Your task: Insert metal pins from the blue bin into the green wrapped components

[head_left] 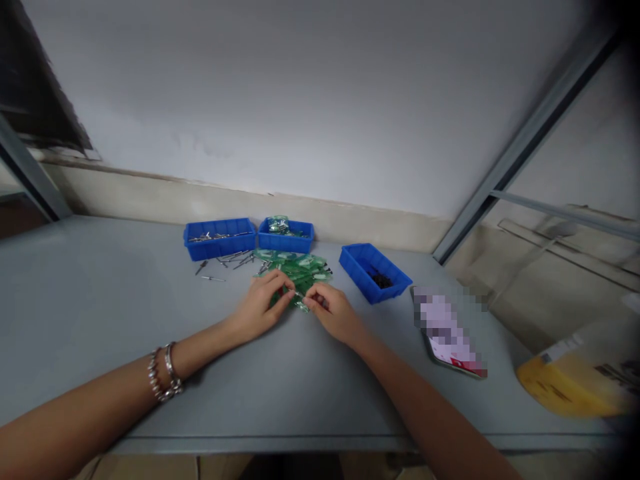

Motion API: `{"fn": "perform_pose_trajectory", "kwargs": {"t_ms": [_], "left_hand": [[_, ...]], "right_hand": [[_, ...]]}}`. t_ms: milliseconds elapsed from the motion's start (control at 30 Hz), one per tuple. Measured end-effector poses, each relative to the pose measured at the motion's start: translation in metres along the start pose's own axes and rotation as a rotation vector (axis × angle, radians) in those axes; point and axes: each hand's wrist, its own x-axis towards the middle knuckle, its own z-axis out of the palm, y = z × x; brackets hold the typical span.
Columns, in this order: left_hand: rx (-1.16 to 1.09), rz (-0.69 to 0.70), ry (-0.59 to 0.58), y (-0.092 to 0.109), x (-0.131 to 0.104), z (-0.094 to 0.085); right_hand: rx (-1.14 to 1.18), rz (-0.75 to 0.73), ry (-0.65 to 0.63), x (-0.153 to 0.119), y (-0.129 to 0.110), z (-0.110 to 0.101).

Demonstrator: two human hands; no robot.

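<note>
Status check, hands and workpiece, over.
Both hands pinching small piece, details unclear. Green packets piled just beyond. Phone off right, not in the way.

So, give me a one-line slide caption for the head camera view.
Two bare hands meet over a green pile, before three blue bins on a grey table.

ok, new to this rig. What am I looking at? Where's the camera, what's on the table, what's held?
There's no robot: these are a person's bare left hand and right hand. The one picture comes from a camera on their head, looking forward and down.

On the grey table are three blue bins, a pile of green packets, loose metal pins and a phone-like device, its screen pixelated.

The fingers of both hands meet over the pile, seemingly pinching a small shiny piece, too small to identify.
</note>
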Motion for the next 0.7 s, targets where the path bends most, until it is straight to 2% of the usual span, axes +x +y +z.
{"fn": "perform_pose_trajectory", "kwargs": {"t_ms": [167, 233, 300, 367, 467, 500, 567, 633, 700], "left_hand": [[0.059, 0.029, -0.099, -0.004, 0.001, 0.002], [0.105, 0.046, -0.061, -0.013, 0.006, -0.005], [0.164, 0.037, 0.047, -0.028, 0.013, -0.021], [0.260, -0.032, 0.201, -0.046, 0.018, -0.045], [0.466, -0.300, 0.396, -0.074, 0.020, -0.085], [0.526, -0.382, 0.378, -0.081, 0.018, -0.096], [0.626, -0.554, 0.419, -0.095, 0.012, -0.112], [0.686, -0.624, 0.387, -0.105, 0.007, -0.118], [0.677, -0.664, 0.315, -0.111, 0.003, -0.117]], "right_hand": [[-0.014, 0.011, 0.054, 0.003, -0.002, -0.002], [-0.012, 0.001, 0.076, 0.005, -0.006, -0.012], [0.002, -0.001, 0.158, 0.004, -0.009, -0.033], [0.034, 0.019, 0.361, -0.003, -0.007, -0.065], [0.003, 0.072, 0.838, -0.028, 0.012, -0.123], [-0.023, 0.138, 0.921, -0.038, 0.021, -0.140], [-0.025, 0.368, 0.991, -0.058, 0.038, -0.165], [0.020, 0.622, 0.992, -0.072, 0.052, -0.176], [0.072, 0.803, 0.949, -0.080, 0.060, -0.178]]}}
